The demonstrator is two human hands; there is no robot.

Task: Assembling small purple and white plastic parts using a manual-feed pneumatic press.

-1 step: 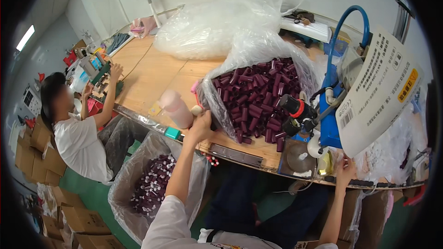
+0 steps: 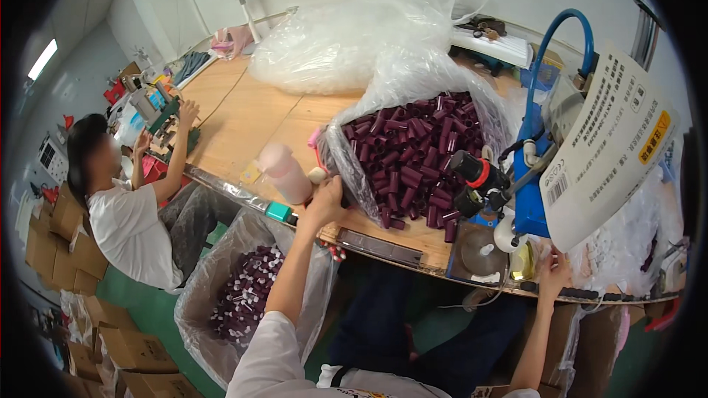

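Two hands work at the near edge of the wooden table (image 2: 243, 114). The left hand (image 2: 327, 203) reaches up with the arm stretched straight, fingers curled narrow around a small pale cap at the lower left corner of the clear bag of dark purple tubes (image 2: 413, 151), just beside the pink bottle (image 2: 284, 172). A clean pick probably means pinching one piece without dragging the bag's plastic. The right hand (image 2: 553, 271) rests fingers spread at the table's edge below the blue press machine (image 2: 531, 191), holding nothing visible.
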